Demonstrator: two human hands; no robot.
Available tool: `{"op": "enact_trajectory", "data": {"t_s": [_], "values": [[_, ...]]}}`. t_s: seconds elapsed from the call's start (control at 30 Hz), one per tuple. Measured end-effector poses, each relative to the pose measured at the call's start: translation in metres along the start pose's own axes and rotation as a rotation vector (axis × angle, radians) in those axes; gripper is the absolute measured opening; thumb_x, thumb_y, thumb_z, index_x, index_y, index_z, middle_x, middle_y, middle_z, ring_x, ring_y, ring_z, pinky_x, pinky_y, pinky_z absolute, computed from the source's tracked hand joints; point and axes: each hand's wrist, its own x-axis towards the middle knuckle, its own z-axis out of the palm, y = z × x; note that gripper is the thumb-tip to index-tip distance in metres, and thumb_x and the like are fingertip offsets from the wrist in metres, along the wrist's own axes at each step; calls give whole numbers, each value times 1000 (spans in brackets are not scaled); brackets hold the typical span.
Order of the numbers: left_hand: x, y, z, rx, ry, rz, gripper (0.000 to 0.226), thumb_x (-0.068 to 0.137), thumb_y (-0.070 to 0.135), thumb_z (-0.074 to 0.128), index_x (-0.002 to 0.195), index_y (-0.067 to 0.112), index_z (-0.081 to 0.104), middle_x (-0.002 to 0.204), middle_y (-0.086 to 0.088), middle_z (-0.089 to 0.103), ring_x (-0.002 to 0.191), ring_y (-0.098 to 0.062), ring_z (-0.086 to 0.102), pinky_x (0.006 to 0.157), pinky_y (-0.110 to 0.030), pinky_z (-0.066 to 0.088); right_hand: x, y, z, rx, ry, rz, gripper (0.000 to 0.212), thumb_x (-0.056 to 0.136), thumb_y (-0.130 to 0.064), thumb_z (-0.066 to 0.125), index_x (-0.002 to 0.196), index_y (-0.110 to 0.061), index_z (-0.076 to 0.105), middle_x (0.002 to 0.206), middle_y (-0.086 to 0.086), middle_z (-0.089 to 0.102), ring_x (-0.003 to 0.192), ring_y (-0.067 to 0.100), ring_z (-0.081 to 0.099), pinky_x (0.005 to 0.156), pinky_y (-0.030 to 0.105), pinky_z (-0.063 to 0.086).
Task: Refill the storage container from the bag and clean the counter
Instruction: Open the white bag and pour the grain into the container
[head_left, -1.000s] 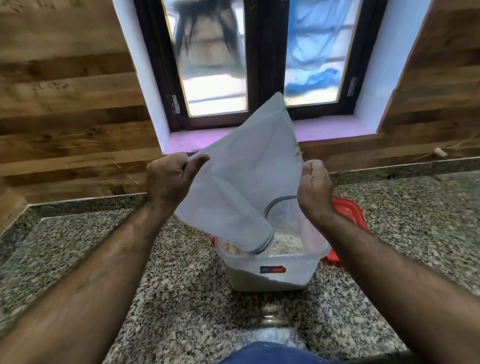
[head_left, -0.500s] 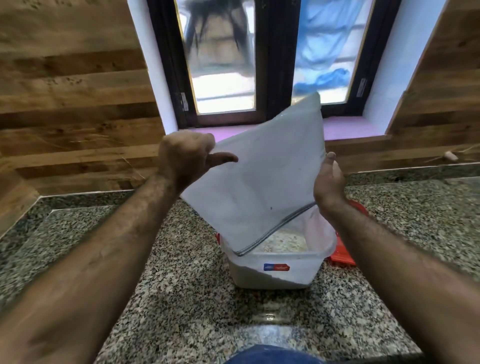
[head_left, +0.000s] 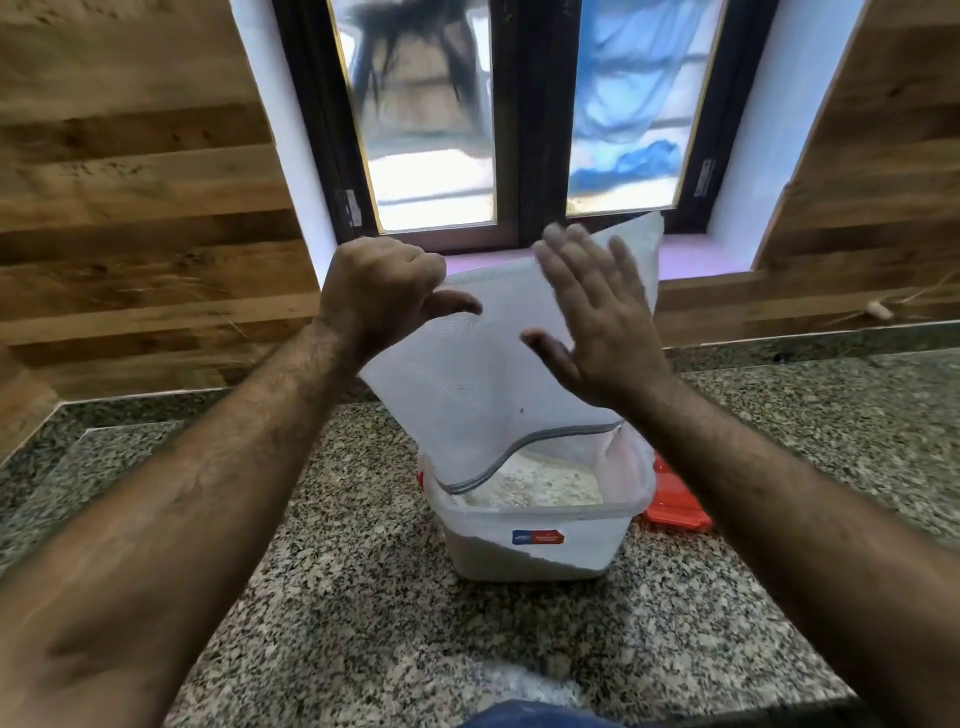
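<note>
A white mesh bag (head_left: 483, 374) hangs upside down, its grey-zipped mouth inside a clear plastic storage container (head_left: 535, 540) that holds pale grain. My left hand (head_left: 379, 296) pinches the bag's upper left corner between thumb and fingers. Spread flat with its fingers apart, my right hand (head_left: 592, 327) lies in front of the bag's upper right side; whether it touches the bag is unclear because of blur. The container stands on the granite counter (head_left: 363, 623).
A red lid (head_left: 675, 509) lies on the counter just behind and right of the container. A window with a pink sill (head_left: 696, 257) is behind the bag. Wood-panelled walls flank it. A small pale object (head_left: 878, 310) rests on the back ledge at right.
My right hand has let go of the bag's right edge and opened flat against its side. My left hand has raised the bag's corner higher, so the bag hangs more upright.
</note>
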Motion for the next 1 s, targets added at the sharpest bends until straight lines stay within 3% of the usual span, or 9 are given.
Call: {"op": "enact_trajectory", "data": {"t_s": [0.13, 0.43, 0.6, 0.7, 0.83, 1.0], "values": [[-3, -2, -1, -4, -22, 11, 63, 94, 68, 70, 67, 23, 34, 55, 4, 30, 44, -14, 34, 54, -25, 30, 6, -8, 0, 2, 93, 73, 85, 106, -62, 43, 159, 4, 41, 168, 25, 35, 159, 41, 29, 129, 60, 22], [-20, -1, -3, 3, -20, -52, 70, 88, 68, 78, 67, 21, 31, 55, 3, 29, 46, -16, 30, 54, -26, 23, 7, -6, -4, 32, 34, 124, 89, 105, -71, 28, 154, -1, 51, 159, 21, 52, 152, 38, 44, 129, 59, 22], [-33, -1, -1, -44, -33, -102, 67, 89, 66, 77, 67, 23, 32, 55, 3, 29, 46, -15, 31, 53, -26, 24, 5, -9, -3, 18, -29, 246, 102, 99, -80, 23, 165, -3, 32, 172, 20, 32, 163, 36, 23, 132, 59, 8], [-41, -2, 1, -61, -12, -157, 66, 91, 63, 78, 67, 23, 31, 56, 4, 27, 47, -15, 30, 52, -28, 23, -3, -14, 0, 29, 27, 310, 105, 99, -79, 24, 168, -1, 17, 176, 24, 15, 165, 41, 10, 131, 61, 4], [-66, -5, -2, -147, 39, -339, 62, 98, 61, 68, 62, 22, 35, 54, 2, 30, 45, -19, 32, 53, -29, 22, -18, -20, 12, 146, 111, 586, 109, 97, -82, 24, 169, -2, 11, 178, 22, 5, 166, 38, 1, 132, 61, 5], [-110, -12, -16, -353, 161, -665, 71, 100, 62, 61, 55, 9, 45, 52, -4, 36, 48, -20, 33, 51, -35, 19, -24, -24, 25, 465, 313, 1077, 130, 81, -100, 26, 169, -5, 14, 178, 19, 12, 165, 31, 11, 132, 55, 16]]}}
